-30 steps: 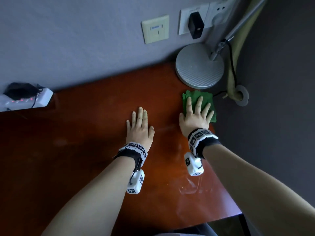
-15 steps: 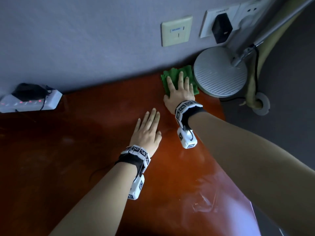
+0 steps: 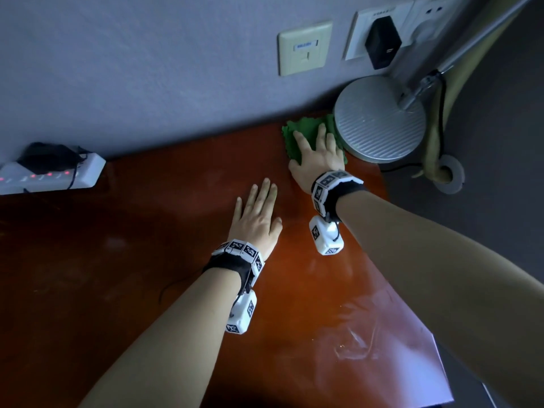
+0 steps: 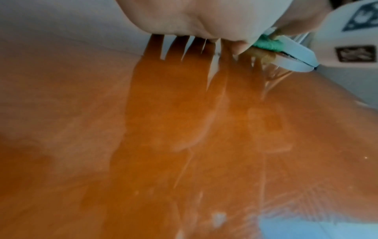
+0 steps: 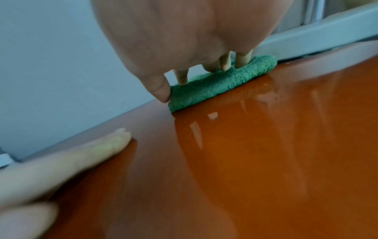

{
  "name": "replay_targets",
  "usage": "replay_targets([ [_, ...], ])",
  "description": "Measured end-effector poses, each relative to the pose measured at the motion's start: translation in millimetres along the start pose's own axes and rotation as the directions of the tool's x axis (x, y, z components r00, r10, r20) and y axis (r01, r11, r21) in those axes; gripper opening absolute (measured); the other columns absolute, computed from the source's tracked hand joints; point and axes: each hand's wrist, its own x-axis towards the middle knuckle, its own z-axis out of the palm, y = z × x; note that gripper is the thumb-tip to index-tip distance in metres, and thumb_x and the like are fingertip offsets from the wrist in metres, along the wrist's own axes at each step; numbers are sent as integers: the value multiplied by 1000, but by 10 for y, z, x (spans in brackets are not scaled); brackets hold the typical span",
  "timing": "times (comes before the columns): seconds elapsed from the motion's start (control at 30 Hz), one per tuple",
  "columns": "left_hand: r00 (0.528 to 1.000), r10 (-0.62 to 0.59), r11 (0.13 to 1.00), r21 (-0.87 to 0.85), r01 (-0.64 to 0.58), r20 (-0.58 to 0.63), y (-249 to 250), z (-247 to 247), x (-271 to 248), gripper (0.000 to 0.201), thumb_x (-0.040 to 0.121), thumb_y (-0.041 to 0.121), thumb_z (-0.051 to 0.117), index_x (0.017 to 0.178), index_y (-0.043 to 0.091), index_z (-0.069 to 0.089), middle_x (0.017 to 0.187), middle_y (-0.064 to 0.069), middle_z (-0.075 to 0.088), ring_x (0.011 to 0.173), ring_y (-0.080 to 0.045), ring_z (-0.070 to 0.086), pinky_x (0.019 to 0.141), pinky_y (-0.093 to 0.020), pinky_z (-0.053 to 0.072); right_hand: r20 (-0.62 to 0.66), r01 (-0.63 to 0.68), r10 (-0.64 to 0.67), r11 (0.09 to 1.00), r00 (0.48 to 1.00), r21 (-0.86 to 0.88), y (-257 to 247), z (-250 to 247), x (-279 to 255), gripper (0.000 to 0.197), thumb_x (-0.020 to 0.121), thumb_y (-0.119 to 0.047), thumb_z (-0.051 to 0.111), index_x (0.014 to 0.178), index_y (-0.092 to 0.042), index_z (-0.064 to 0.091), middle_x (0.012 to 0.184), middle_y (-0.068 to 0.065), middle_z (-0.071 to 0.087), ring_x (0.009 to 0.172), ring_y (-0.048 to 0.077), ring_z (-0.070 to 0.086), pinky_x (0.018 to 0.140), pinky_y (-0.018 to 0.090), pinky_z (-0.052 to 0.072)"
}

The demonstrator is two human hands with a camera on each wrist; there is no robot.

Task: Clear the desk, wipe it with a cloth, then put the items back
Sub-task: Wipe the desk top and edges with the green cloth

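A folded green cloth point(image 3: 297, 136) point(image 5: 216, 85) lies at the back of the reddish-brown desk point(image 3: 147, 231), against the wall and beside the lamp base. My right hand point(image 3: 316, 151) presses flat on the cloth with straight, spread fingers point(image 5: 182, 76). The thumb tip touches the cloth's near edge. My left hand point(image 3: 257, 213) rests flat on the bare desk a little nearer and to the left, fingers straight and together. In the left wrist view the palm point(image 4: 204, 19) sits low over the glossy desk point(image 4: 163, 145), with the green cloth point(image 4: 267, 43) beyond.
A round silver lamp base point(image 3: 379, 122) stands at the back right corner, its arm rising to the right. A white power strip point(image 3: 53, 175) with a black plug lies at the back left. Wall sockets point(image 3: 379, 33) sit above. The desk's right edge point(image 3: 418, 319) runs diagonally.
The right hand has pushed the cloth away from the desk's right side to the back edge by the wall, left of the lamp base. The left hand has stayed flat on the desk.
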Motion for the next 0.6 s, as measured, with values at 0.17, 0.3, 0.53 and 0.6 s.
replay_targets([
  [0.17, 1000, -27, 1000, 11, 27, 10, 37, -7, -6, 67, 101, 37, 29, 158, 27, -6, 163, 13, -20, 151, -10, -15, 124, -43, -4, 1, 36, -36, 999, 999, -27, 380, 102, -474, 70, 94, -48, 42, 155, -39, 9, 164, 13, -2, 150, 32, 4, 120, 46, 12],
  [0.3, 999, -43, 999, 5, 43, 5, 59, -6, -9, 67, 101, 39, 28, 158, 27, -5, 163, 13, -18, 151, -11, -13, 124, -45, -3, 8, -16, 16, 999, 1000, -30, 686, 143, -776, 71, 94, -48, 42, 155, -39, 7, 165, 12, -2, 150, 31, 4, 119, 47, 14],
  [0.53, 999, -6, 997, 75, 3, 40, -45, -76, -17, 64, 103, 42, 22, 157, 30, -10, 162, 15, -22, 151, -9, -13, 124, -42, -2, 13, -156, 156, 988, 988, -7, 538, 201, -830, 73, 94, -45, 42, 156, -28, 6, 163, 18, -7, 149, 40, 2, 122, 51, 6],
  [0.6, 998, 26, 994, 108, -32, 56, -131, -88, -2, 63, 103, 44, 20, 156, 32, -13, 161, 17, -24, 150, -8, -14, 124, -43, -2, 21, -113, 113, 993, 993, -23, 397, 235, -749, 75, 94, -44, 43, 156, -27, 5, 163, 17, -10, 149, 40, -2, 122, 51, 3],
])
